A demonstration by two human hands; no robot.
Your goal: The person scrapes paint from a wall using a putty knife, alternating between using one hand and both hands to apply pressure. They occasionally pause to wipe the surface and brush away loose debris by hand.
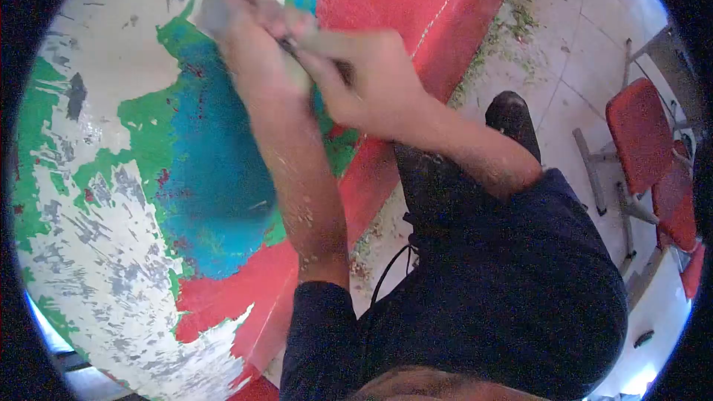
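Observation:
A large curved panel (223, 156) fills the left half of the view, its paint worn into patches of red, green, blue, white and bare grey. My left hand (264, 41) is closed and pressed low against the upper part of it, around a paint scraper. The scraper's flat grey blade (215, 12) is smeared by motion and meets the surface near a white and green patch. Closed just behind my left hand, my right hand (365, 78) grips the rear of the same scraper. Most of the handle is hidden by my fingers. Pale flakes stick to both forearms.
Green and pale paint flakes (520, 18) litter the tiled floor (583, 52) along the panel's red edge. Red chairs (637, 134) with metal legs stand at the right. My dark shoe (510, 108) is beside the panel, and a small dark object (644, 338) lies at lower right.

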